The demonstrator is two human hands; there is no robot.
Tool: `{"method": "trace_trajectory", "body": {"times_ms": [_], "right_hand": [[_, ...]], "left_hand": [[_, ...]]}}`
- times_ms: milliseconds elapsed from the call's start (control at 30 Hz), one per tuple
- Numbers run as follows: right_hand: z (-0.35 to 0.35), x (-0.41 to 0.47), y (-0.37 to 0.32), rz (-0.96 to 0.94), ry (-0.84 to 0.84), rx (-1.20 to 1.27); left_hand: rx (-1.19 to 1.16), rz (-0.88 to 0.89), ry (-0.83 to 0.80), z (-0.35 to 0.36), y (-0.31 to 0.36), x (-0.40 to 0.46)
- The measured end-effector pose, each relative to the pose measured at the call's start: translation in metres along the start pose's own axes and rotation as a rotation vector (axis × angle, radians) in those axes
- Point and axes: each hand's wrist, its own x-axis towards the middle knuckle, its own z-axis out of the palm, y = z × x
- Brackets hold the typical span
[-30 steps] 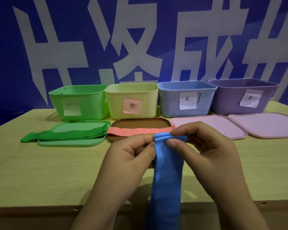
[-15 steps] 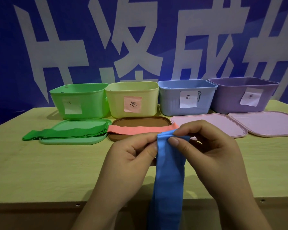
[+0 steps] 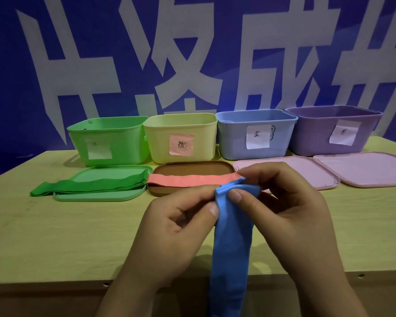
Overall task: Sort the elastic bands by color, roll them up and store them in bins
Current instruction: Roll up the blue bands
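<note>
The counter [image 3: 55, 236] stretches wide under me, and along its far edge stand four bins in a row: green bin [image 3: 108, 139], yellow bin [image 3: 181, 137], blue bin [image 3: 254, 133] and purple bin [image 3: 329, 131], each with a paper label on its front. In front of them lie their lids: a green lid [image 3: 96, 195], a brown lid [image 3: 192, 167] and two pink lids [image 3: 306, 170]. A stack of green bands [image 3: 89, 183] lies across the green lid with one end trailing onto the counter, and a pink band [image 3: 188, 180] lies flat across the brown lid. Both my forearms come up from the near edge and meet above the middle of the counter. My left hand [image 3: 176, 225] curls in from the left, thumb and fingers pinching the top edge of the blue band [image 3: 231, 243]. My right hand [image 3: 290, 209] arches over from the right, its thumb pressed on the front of the bunched top end and its fingers wrapped behind it. The blue band hangs straight down between my wrists, past the near edge of the counter.
</note>
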Motion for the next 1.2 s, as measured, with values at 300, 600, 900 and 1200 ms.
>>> {"method": "trace_trajectory", "body": {"times_ms": [300,600,900,1200], "right_hand": [[-0.006,0.001,0.002,-0.003,-0.021,-0.100],[-0.014,0.000,-0.003,-0.029,-0.087,-0.027],[-0.008,-0.002,-0.001,-0.177,-0.063,-0.096],[-0.005,-0.001,0.003,-0.145,-0.031,0.016]], "left_hand": [[0.018,0.060,0.125,0.005,-0.003,-0.001],[-0.041,0.057,0.220,0.002,-0.002,0.000],[-0.027,0.016,0.209,0.006,0.002,-0.001],[-0.139,0.025,0.142,0.001,0.002,0.000]]}}
